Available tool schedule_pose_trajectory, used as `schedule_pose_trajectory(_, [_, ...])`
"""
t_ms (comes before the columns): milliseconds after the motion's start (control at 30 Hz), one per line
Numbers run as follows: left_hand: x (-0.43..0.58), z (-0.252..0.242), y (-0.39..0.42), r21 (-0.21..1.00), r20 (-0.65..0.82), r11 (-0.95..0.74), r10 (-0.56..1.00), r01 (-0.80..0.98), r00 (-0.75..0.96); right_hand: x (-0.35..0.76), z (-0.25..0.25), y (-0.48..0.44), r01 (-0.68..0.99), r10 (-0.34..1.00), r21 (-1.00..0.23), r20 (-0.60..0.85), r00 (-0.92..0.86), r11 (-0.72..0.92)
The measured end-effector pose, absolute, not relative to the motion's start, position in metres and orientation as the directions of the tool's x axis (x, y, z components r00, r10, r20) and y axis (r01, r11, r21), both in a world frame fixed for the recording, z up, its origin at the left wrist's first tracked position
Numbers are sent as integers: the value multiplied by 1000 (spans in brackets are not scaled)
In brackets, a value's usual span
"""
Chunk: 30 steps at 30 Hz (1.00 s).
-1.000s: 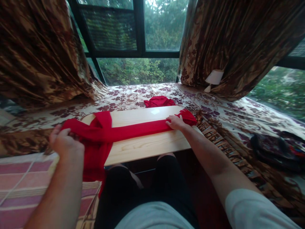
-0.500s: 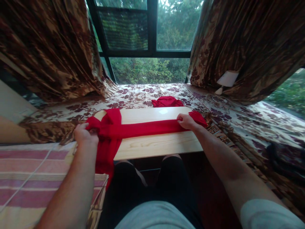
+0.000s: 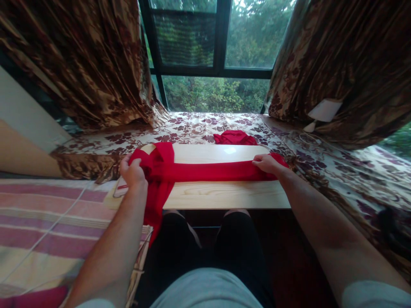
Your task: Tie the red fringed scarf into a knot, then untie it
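A long red cloth (image 3: pixel 212 172) lies as a flat band across a pale wooden board (image 3: pixel 224 194). At its left end my left hand (image 3: pixel 133 171) is closed on bunched red fabric, and a loose part of the cloth hangs over the board's left edge. My right hand (image 3: pixel 265 164) pinches the band's upper edge near the right end of the board. Past the right hand, the cloth's end reaches the board's right edge. A second, crumpled red cloth (image 3: pixel 235 137) rests just behind the board.
Behind the board is a ledge with a floral cover (image 3: pixel 192 124), below a window. A small white lamp (image 3: pixel 325 110) stands at the back right. Patterned curtains (image 3: pixel 105 64) hang on both sides. To the left lies a striped bedspread (image 3: pixel 41 218).
The view has turned a little left, so the scene sits further right. Both hands still hold the cloth, and its band looks straighter and more level between them.
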<state>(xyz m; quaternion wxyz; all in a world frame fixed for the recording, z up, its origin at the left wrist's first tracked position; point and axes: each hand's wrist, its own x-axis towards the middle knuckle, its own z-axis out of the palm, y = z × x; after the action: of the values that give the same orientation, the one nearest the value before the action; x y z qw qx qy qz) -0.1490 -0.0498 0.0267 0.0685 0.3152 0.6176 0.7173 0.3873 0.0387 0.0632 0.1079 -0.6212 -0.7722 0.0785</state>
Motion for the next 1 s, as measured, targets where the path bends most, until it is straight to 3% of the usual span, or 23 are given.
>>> schedule_pose_trajectory(100, [-143, 31, -52, 938, 342, -196, 411, 284, -845, 399, 68, 42, 973, 982, -140, 67, -177, 185])
schedule_pose_trajectory(333, [-124, 40, -65, 903, 424, -118, 411, 414, -807, 421, 71, 40, 994, 997, 71, 21, -80, 78])
schedule_pose_trajectory(533, [-117, 40, -71, 824, 490, 6, 492, 566, -719, 424, 67, 37, 990, 999, 138, -35, -17, 22])
schedule_pose_trajectory(1000, [-117, 35, -74, 819, 479, 34, 510, 573, -715, 421, 73, 42, 971, 997, 238, -79, 3, 16])
